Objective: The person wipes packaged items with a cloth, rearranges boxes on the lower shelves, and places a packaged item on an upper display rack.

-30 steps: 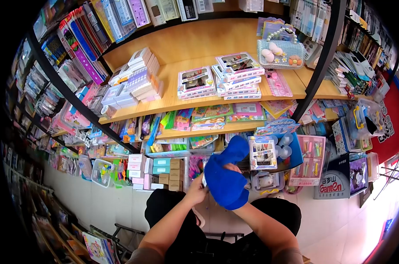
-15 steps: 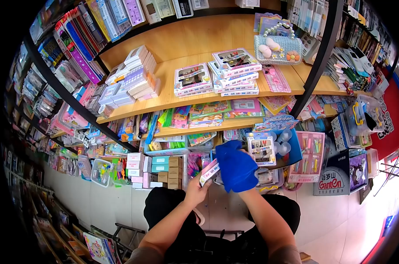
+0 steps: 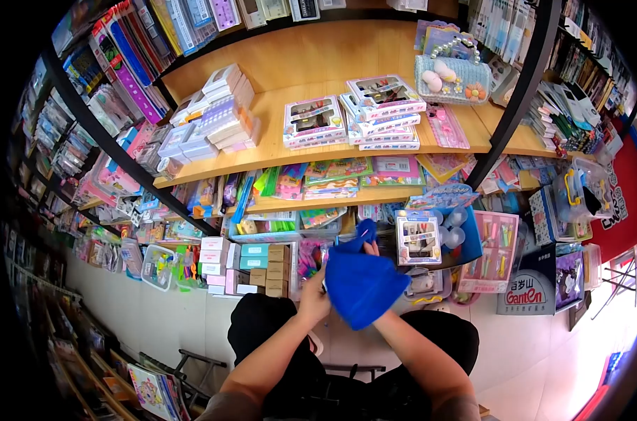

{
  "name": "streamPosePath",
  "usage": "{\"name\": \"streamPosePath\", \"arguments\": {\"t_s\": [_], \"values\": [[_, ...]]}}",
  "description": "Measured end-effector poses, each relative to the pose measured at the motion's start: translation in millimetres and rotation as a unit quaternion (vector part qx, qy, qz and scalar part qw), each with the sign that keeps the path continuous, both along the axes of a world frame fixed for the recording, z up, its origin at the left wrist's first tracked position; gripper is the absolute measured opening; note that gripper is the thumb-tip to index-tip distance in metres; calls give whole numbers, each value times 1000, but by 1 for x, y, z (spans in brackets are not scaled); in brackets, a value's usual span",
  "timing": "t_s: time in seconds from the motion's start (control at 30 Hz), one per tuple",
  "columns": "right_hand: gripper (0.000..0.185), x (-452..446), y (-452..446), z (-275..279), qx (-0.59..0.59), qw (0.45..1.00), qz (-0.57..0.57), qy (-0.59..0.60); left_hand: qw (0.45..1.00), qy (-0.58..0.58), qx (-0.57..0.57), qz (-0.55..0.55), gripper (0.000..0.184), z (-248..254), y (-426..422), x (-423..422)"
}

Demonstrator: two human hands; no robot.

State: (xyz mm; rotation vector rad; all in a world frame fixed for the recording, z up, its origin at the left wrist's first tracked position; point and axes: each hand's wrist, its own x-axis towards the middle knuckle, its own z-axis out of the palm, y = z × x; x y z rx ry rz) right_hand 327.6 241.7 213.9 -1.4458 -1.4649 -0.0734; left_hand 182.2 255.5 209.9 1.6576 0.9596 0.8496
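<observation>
A blue cloth [image 3: 364, 284] hangs spread in front of me, held by my right hand [image 3: 372, 248]. Only some fingertips of that hand show above the cloth, and its palm is covered. My left hand [image 3: 314, 300] is closed at the cloth's left side, around the edge of a flat white-and-pink box that the cloth now almost wholly hides. Just beyond, to the right, a boxed set with a clear window [image 3: 418, 237] stands upright.
Similar windowed boxes [image 3: 385, 95] lie stacked on the wooden shelf [image 3: 269, 105], beside a light-blue knitted handbag [image 3: 453, 78]. Small cartons [image 3: 255, 256] stand at lower left. A blue bin [image 3: 476, 235] and a black Ganten carton [image 3: 529, 281] sit at right. Dark metal posts [image 3: 518, 91] frame the shelving.
The blue cloth has moved down and left and spread across the flat box, which was visible in my left hand before. The view has shifted slightly.
</observation>
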Motion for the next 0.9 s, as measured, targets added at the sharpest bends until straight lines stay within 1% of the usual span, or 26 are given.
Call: {"name": "streamPosePath", "arguments": {"t_s": [0.03, 0.07, 0.1, 0.13, 0.17, 0.2, 0.23, 0.27, 0.3, 0.33, 0.37, 0.4, 0.43, 0.47, 0.53, 0.57, 0.63, 0.67, 0.7, 0.73, 0.77, 0.8, 0.9], "values": [[44, -4, 1, -14, -27, 993, 39, 112, 1000, -11, 13, -9, 42, 5, -3, 1], [44, -7, 3, -15, -53, 971, 79, 221, 999, -23, 26, -16, 43, 9, -6, 3], [43, -6, 3, -15, -76, 953, 110, 273, 1000, -2, -30, 7, 46, 13, -8, 4], [42, -6, 2, -15, -98, 931, 137, 325, 1000, 20, 15, 19, 48, 9, -6, 3], [40, -2, -1, 15, -117, 927, 154, 322, 997, 42, 60, 29, 51, 1, -3, 0], [36, 1, 1, 22, -142, 927, 160, 307, 992, 65, 106, 39, 53, -2, -1, 0], [32, 5, 4, 28, -167, 927, 165, 291, 991, 58, 113, 38, 54, -1, -1, 0], [27, 8, 9, 22, -198, 931, 159, 263, 991, 51, 120, 36, 56, 5, -2, 2], [22, 9, 11, 17, -200, 967, 120, 108, 990, 45, 128, 35, 57, 10, -2, 3], [17, 11, 12, 12, -186, 979, 64, -47, 990, 55, 127, 34, 57, 13, -2, 2], [13, 11, 12, 12, -126, 937, -31, -324, 989, 64, 126, 34, 58, 16, -2, 2], [11, 12, 12, 11, -54, 809, -121, -573, 989, 74, 126, 34, 58, 18, -2, 2], [12, 13, 13, 6, -85, 914, -42, -394, 989, 71, 127, 33, 58, 18, -1, 2], [13, 14, 16, 4, -112, 974, 41, -195, 989, 68, 129, 33, 58, 19, -1, 2], [14, 14, 15, 3, -140, 983, 116, 14, 989, 68, 128, 36, 57, 19, -1, 1], [14, 13, 12, 16, -146, 983, 109, 15, 989, 72, 126, 39, 56, 19, -2, 2], [13, 7, 8, 13, -160, 976, 70, -131, 988, 80, 123, 41, 56, 15, -4, 1], [14, 2, 7, 6, -163, 947, 35, -275, 988, 83, 124, 40, 55, 9, -3, 1], [14, 1, 6, 0, -165, 949, 45, -266, 988, 86, 125, 39, 55, 4, -2, 1], [15, 0, 4, -4, -167, 951, 54, -256, 987, 88, 134, 30, 55, -1, -1, 0], [17, 1, 0, 16, -167, 976, 105, -91, 986, 89, 142, 22, 56, -5, 1, -1], [18, 1, -3, 30, -162, 972, 154, 77, 984, 91, 150, 13, 56, -8, 2, -2], [18, -3, -6, 41, -225, 964, 80, 120, 983, 113, 144, -4, 58, -11, 5, -5]]}}
